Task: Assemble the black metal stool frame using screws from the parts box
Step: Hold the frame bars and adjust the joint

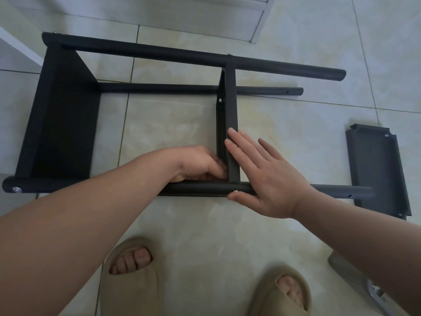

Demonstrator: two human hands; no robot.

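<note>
The black metal stool frame [68, 124] lies on its side on the tiled floor, its tube legs running left to right. A black crossbar [230, 106] stands between the far leg and the near leg [200, 189]. My left hand [200, 164] reaches in at the crossbar's lower left corner with its fingers curled there; what they hold is hidden. My right hand [262, 174] lies flat with straight fingers against the crossbar's right side, the thumb under the near leg beside a silver screw head [235, 191].
A loose dark metal bracket panel [378, 169] lies on the floor at the right. A grey and silver tool or part [364, 290] shows at the bottom right edge. My two feet in beige slippers [129, 267] stand just in front of the frame. White furniture edges sit at the top.
</note>
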